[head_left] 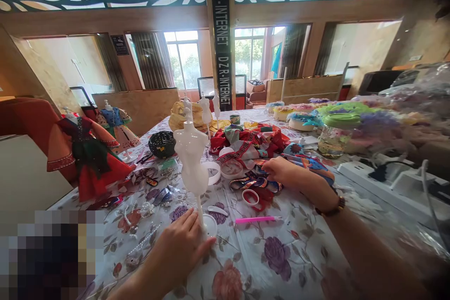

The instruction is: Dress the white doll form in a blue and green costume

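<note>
On the flowered tablecloth (281, 262), the left hand (183, 243) pinched the round base of the white mannequin stand (191, 159) while the right hand (281, 171), fingers curled, touched the coloured ribbons (253, 183), so dressing seemed only beginning and called for choosing trim.

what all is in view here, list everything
white mannequin: one near, bare, upright on round base by left hand; smaller bare ones behind
dressed mannequins: two, red-and-green and blue dress, table's left edge
black bowl: one, behind the near mannequin
fabric pile: red patterned, table centre
ribbon rolls: several, mixed colours, by right hand
pink pen-like tool: one, lying flat in front
glass jar: one, green lid, right
tablecloth: floral
left hand: resting at mannequin base
right hand: on the ribbons, wrist band
</note>
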`<state>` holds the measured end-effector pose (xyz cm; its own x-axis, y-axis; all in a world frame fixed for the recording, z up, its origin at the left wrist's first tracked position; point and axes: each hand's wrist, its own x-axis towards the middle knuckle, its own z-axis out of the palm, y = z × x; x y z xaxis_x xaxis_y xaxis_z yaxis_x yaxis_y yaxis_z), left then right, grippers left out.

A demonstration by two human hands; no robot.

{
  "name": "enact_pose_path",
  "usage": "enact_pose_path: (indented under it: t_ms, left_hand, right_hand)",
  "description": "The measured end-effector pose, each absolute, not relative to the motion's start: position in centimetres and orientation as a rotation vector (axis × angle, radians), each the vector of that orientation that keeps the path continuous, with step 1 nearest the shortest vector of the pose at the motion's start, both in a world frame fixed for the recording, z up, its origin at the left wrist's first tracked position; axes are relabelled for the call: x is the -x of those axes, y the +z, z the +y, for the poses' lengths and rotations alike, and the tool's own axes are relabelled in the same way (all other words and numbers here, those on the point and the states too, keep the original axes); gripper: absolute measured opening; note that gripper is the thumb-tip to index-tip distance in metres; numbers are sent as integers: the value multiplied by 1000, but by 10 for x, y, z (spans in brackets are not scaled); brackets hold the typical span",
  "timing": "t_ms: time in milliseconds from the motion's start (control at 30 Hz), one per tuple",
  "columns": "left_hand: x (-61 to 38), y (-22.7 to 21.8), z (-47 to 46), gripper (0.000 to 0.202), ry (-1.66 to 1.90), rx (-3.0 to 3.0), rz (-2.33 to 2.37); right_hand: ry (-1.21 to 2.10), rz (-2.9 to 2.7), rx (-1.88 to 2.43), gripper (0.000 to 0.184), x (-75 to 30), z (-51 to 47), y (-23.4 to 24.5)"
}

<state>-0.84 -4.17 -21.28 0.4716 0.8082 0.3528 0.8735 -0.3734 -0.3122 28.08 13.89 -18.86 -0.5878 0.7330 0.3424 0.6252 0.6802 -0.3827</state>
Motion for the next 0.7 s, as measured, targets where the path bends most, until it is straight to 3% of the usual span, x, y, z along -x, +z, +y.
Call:
enact_pose_path:
  t_ms: [100, 400, 700]
  left_hand:
    - [10, -214, -41, 28, -174, 2301, -1435]
    - [25, -227, -36, 31, 44, 2095, -1460]
    - [36, -219, -21, 30, 95, 1861, -1792]
  right_hand:
    - [367, -2545, 1104, 11, -276, 138, -188]
    - [253, -2528, 1168, 17, -274, 142, -192]
    - [158, -2431, 1116, 21, -279, 148, -170]
